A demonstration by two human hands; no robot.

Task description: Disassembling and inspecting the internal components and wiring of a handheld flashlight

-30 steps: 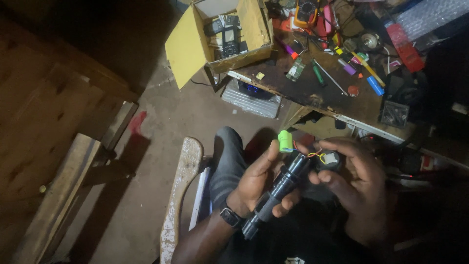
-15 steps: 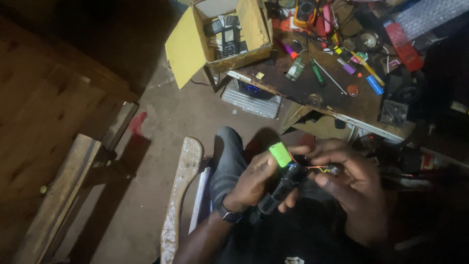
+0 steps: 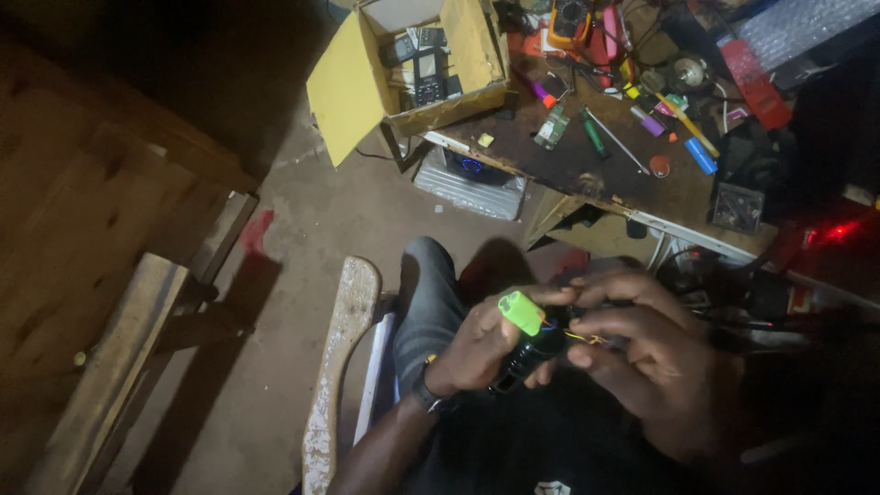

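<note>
Here my left hand [image 3: 477, 353] is wrapped round the black torch body [image 3: 527, 356], grip closed on it, over my lap; the green cell [image 3: 522, 313] sits at the body's upper end, just above my thumb, tilted up and to the left; thin coloured wires [image 3: 576, 335] run from under the cell toward my right hand [image 3: 655, 362]. My right fingers [image 3: 605, 328] pinch at those wires just beside the body's upper end; I cannot tell whether they hold a small part as well, since the spot is dark and blurred. The body's long axis runs from lower left, near my watch [image 3: 424, 400], to upper right, so its open end points toward my right hand; that hand is the nearer of the 2 to the wires, and touches them, while the left only steadies the body.

Beyond my knee [image 3: 426, 284] the counter [image 3: 587, 170] carries a yellow box [image 3: 353, 87] of old phones, a green circuit board [image 3: 553, 128], screwdrivers [image 3: 605, 137] and small bright parts; a worn plank [image 3: 335, 367] leans at my left, and wooden benches [image 3: 101, 275] stand well apart.
</note>
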